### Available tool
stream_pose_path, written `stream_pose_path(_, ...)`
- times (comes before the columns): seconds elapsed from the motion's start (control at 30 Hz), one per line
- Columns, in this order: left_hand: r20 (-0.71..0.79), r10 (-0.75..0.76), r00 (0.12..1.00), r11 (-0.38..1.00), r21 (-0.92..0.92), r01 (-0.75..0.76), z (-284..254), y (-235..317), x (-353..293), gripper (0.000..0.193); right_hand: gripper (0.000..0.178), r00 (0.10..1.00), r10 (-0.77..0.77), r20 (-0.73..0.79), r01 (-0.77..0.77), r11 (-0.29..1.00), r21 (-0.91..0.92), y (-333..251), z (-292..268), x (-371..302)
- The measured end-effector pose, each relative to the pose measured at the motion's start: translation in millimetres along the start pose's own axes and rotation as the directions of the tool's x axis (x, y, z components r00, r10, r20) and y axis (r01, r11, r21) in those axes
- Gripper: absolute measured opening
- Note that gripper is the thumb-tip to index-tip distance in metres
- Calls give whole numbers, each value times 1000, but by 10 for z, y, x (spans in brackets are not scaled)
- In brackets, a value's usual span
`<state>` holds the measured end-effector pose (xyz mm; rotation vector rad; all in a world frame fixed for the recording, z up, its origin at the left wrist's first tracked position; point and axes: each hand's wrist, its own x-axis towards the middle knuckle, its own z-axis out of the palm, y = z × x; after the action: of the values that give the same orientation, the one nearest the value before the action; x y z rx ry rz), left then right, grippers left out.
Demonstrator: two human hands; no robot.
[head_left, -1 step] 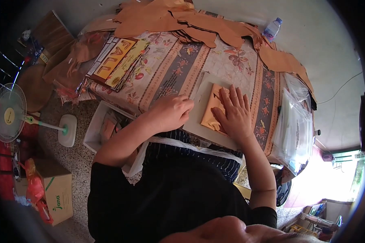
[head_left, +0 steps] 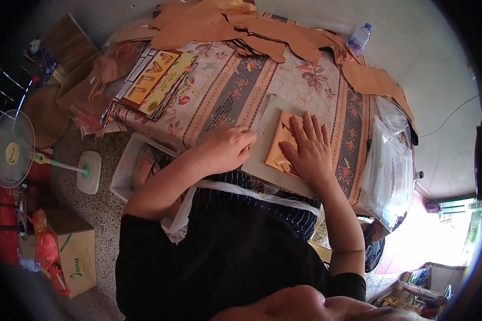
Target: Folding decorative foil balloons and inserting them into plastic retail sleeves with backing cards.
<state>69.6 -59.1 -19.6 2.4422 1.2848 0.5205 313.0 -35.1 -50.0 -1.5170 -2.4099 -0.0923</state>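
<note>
My right hand point(head_left: 308, 150) lies flat with its fingers spread on a shiny orange-brown sheet point(head_left: 279, 145). The sheet rests on a pale cutting board point(head_left: 265, 160) at the near edge of a table with a floral cloth point(head_left: 235, 91). My left hand point(head_left: 226, 147) is curled into a fist at the board's left edge, touching the cloth. I cannot see anything inside it. My dark-sleeved body fills the lower middle of the view.
Brown cut pieces point(head_left: 262, 32) are piled along the table's far edge, beside a water bottle point(head_left: 360, 37). Printed yellow sheets point(head_left: 155, 80) lie at the left and clear plastic bags point(head_left: 391, 166) at the right. On the floor are a white bin point(head_left: 124, 171), a fan point(head_left: 10, 150) and a cardboard box point(head_left: 77, 251).
</note>
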Motion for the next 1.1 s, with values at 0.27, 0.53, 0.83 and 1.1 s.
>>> stream_pose_path(0.27,55,-43,998,998,-46,46,-72,112,20,11,66,1000,5,0,-5,1000,-13,-2,-14,-4)
stream_pose_path(0.53,3,-31,1000,999,-9,31,23,184,49,12,66,1000,-1,-14,1,1000,-7,2,-10,-3)
stream_pose_path(0.83,-5,-76,997,997,3,76,-11,146,0,17,66,1000,0,-14,0,1000,-6,3,-13,-12)
stream_pose_path(1.1,123,-110,986,983,-133,126,-138,111,-46,23,66,1000,5,-3,-5,1000,-14,1,-17,-6)
